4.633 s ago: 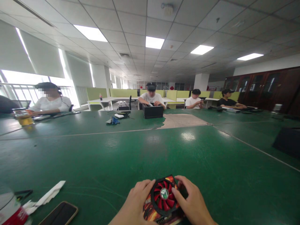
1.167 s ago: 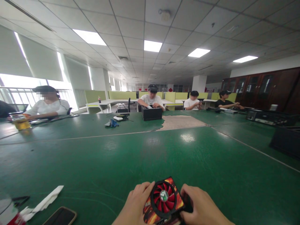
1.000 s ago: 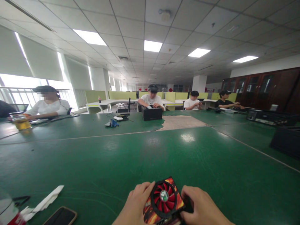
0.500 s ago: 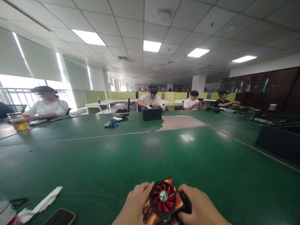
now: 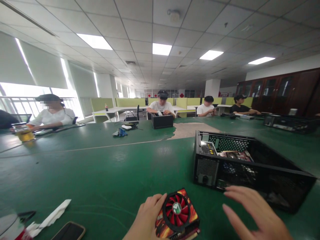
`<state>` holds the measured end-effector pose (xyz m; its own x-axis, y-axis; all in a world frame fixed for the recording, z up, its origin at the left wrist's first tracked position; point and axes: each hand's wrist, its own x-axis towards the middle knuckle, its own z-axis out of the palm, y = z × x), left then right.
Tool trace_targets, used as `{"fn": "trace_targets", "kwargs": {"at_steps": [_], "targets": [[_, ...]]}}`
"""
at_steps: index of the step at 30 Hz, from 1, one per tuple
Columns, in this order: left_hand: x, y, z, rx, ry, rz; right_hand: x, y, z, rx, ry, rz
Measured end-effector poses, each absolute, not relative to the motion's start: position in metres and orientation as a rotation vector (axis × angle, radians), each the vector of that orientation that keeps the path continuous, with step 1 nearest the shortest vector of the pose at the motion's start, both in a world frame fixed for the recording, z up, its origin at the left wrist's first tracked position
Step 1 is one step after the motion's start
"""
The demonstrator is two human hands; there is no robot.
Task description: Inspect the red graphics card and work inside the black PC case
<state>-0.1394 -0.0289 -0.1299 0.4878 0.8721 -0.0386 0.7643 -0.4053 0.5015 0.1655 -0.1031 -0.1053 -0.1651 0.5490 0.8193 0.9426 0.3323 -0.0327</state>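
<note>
just ahead on the green table, my left hand grips the red-fanned graphics card, while my open, empty right hand hovers nearer the open black computer case lying front-right, its length running rightward.

In front of me the green tabletop carries a red-fanned graphics card at its near edge, with an open black computer case to the right of it. Toward the near left corner lie a phone and a white tissue. Far across sit a black box, a blue cloth and a glass of yellow drink at the left edge.
</note>
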Motion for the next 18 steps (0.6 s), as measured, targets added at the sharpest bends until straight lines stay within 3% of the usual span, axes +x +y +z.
{"fn": "trace_targets", "kwargs": {"at_steps": [4,9,18], "targets": [[-0.140,-0.028,-0.129,2.306,1.325,0.316,0.220,-0.069,-0.084,-1.495,-1.689,-0.822],[-0.140,-0.027,-0.130,2.300,1.355,0.318,0.273,-0.021,-0.100,-1.730,-1.673,-0.961],[-0.213,0.054,-0.126,2.249,1.915,0.280,0.260,-0.006,-0.091,-1.995,-1.341,-0.885]]}}
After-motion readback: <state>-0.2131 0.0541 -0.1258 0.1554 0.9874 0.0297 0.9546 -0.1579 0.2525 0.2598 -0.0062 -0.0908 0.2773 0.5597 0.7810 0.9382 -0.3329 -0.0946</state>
